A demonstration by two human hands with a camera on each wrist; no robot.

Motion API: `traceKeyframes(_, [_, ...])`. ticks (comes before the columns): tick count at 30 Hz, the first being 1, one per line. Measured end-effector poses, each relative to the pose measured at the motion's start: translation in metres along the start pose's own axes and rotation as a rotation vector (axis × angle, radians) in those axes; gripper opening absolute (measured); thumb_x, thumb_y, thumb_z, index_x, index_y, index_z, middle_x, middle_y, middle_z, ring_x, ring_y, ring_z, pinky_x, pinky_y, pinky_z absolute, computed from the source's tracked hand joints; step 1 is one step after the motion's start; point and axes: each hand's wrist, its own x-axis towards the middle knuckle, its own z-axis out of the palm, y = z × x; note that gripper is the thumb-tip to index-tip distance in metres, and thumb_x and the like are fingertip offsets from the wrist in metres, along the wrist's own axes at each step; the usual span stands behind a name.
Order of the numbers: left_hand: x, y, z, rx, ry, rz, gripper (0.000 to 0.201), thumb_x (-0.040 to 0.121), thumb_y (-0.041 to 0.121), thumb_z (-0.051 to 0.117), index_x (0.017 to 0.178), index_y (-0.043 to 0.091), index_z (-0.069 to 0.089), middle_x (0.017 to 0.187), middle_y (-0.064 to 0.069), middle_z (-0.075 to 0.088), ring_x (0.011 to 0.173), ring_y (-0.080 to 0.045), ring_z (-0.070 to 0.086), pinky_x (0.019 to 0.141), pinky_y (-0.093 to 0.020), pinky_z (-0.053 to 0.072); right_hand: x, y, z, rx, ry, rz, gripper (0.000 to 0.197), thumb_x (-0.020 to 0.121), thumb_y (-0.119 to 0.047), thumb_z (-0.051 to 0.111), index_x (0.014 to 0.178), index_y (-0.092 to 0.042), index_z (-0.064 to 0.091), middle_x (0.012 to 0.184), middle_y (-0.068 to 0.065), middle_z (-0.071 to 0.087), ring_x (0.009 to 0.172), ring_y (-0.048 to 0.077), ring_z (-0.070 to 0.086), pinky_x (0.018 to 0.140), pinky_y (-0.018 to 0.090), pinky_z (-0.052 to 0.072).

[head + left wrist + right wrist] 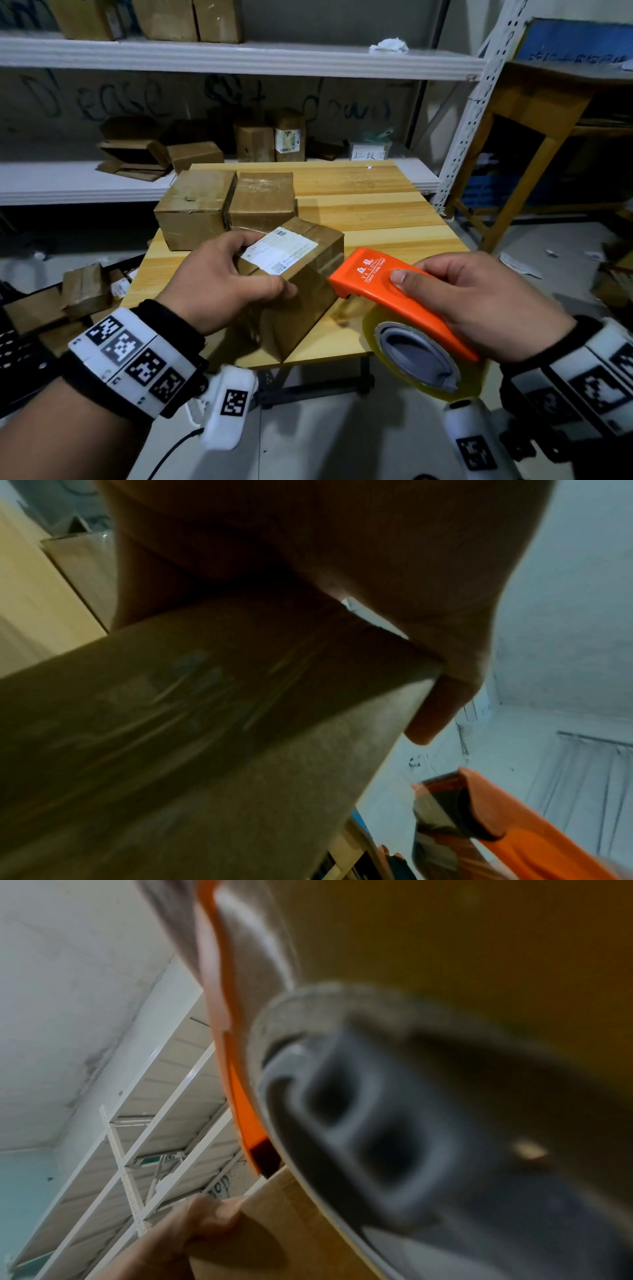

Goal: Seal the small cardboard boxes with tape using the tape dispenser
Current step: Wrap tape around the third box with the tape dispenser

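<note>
While we hold the small cardboard box (294,270) tipped up over the near edge of the wooden table (376,212), our left hand (219,277) wraps around its top corner, thumb on the near side and fingers curled over the white shipping label (279,251). So the box sits right inside that grip. Just to the right of it, our right hand (479,301) is curled around the orange tape dispenser (387,284), thumb pressing on top. The nose of the dispenser sits right at the box's right side, and the clear tape roll (421,356) hangs under our palm.

We think the step now is to stick the tape end onto the box and pull it along the seam. To do it well, we should hold the box very still, press the nose flat on the cardboard, and pull in one straight line. If the box wobbles, the tape may wrinkle or go crooked.

Past our left hand, two more cardboard boxes (226,205) sit side by side farther back on the table.

The head view shows both hands and the label. The left wrist view shows what it cannot: the dispenser's dark cutter end (448,810) from below, apart from the box there. The right wrist view is blurry, but it shows the grey hub (377,1110) inside the roll up close.
</note>
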Motion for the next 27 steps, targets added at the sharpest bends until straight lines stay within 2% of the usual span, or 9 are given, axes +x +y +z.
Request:
traceKeyframes(2, [-0.001,0.001,0.0,-0.092,-0.002,-0.016,0.083,0.043,0.044,0.09,0.121,0.03,0.067,0.096,0.013,0.078,0.083,0.005,0.071,0.058,-0.009,0.052,0.001,0.0,0.002,0.005,0.007,-0.009,0.04,0.088,-0.06,0.064,0.084,-0.024,0.081,0.072,-0.001,0.079,0.063,0.017,0.075,0.074,0.044,0.062])
traceKeyframes(4, [-0.002,0.004,0.001,-0.172,-0.009,-0.038,0.072,0.048,0.039,0.089,0.116,0.028,0.069,0.094,0.017,0.078,0.08,0.0,0.073,0.057,-0.013,0.054,0.002,0.001,0.003,0.011,0.018,-0.021,0.04,0.089,-0.06,0.064,0.082,-0.024,0.08,0.071,-0.001,0.078,0.061,0.016,0.074,0.069,0.04,0.059])
traceKeyframes(6, [-0.002,0.004,0.001,-0.226,-0.015,-0.059,0.07,0.048,0.034,0.09,0.114,0.026,0.07,0.092,0.016,0.078,0.08,-0.006,0.076,0.065,-0.023,0.059,0.004,0.002,0.004,0.019,0.028,-0.03,0.041,0.088,-0.06,0.064,0.081,-0.024,0.08,0.07,0.0,0.077,0.059,0.015,0.073,0.066,0.037,0.055])
traceKeyframes(9, [-0.002,0.002,0.001,-0.254,-0.001,-0.075,0.082,0.035,0.037,0.098,0.111,0.026,0.072,0.095,0.01,0.08,0.083,-0.013,0.078,0.08,-0.038,0.062,0.005,0.003,0.006,0.033,0.029,-0.026,0.041,0.088,-0.061,0.064,0.081,-0.024,0.079,0.07,0.0,0.077,0.059,0.015,0.073,0.064,0.035,0.053])
traceKeyframes(11, [-0.002,0.002,0.002,-0.263,0.003,-0.073,0.081,0.034,0.042,0.094,0.11,0.027,0.073,0.096,0.01,0.08,0.083,-0.013,0.078,0.08,-0.038,0.062,0.005,0.003,0.007,0.035,0.022,-0.02,0.04,0.089,-0.06,0.063,0.082,-0.023,0.079,0.07,0.0,0.078,0.059,0.015,0.073,0.063,0.033,0.053])
traceKeyframes(14, [-0.003,0.001,0.004,-0.254,-0.001,-0.068,0.081,0.035,0.036,0.1,0.11,0.027,0.072,0.095,0.011,0.08,0.083,-0.012,0.078,0.078,-0.036,0.062,0.005,0.004,0.006,0.024,0.022,-0.016,0.04,0.089,-0.059,0.064,0.083,-0.023,0.079,0.07,0.0,0.078,0.058,0.015,0.073,0.062,0.032,0.053])
traceKeyframes(19, [0.005,-0.009,-0.007,-0.357,0.026,-0.188,0.067,0.045,0.052,0.086,0.103,0.019,0.079,0.095,-0.01,0.079,0.096,-0.037,0.075,0.088,-0.055,0.06,0.001,0.012,-0.005,-0.035,0.041,0.008,0.043,0.091,-0.059,0.064,0.081,-0.02,0.079,0.067,0.0,0.076,0.055,0.013,0.07,0.06,0.032,0.052])
traceKeyframes(23, [0.008,-0.014,-0.011,-0.432,0.022,-0.219,0.088,0.026,0.059,0.095,0.102,0.017,0.08,0.102,-0.016,0.078,0.097,-0.04,0.073,0.08,-0.051,0.06,0.002,0.017,-0.004,-0.037,0.017,0.019,0.043,0.09,-0.06,0.064,0.08,-0.02,0.079,0.068,0.002,0.076,0.057,0.016,0.071,0.065,0.038,0.057])
traceKeyframes(27, [0.009,-0.014,-0.013,-0.476,0.023,-0.272,0.077,0.038,0.047,0.092,0.105,0.014,0.079,0.107,-0.02,0.077,0.102,-0.042,0.072,0.084,-0.052,0.06,0.007,0.019,-0.002,0.002,0.024,0.018,0.041,0.089,-0.059,0.065,0.078,-0.022,0.079,0.067,0.002,0.075,0.055,0.014,0.07,0.064,0.036,0.054])
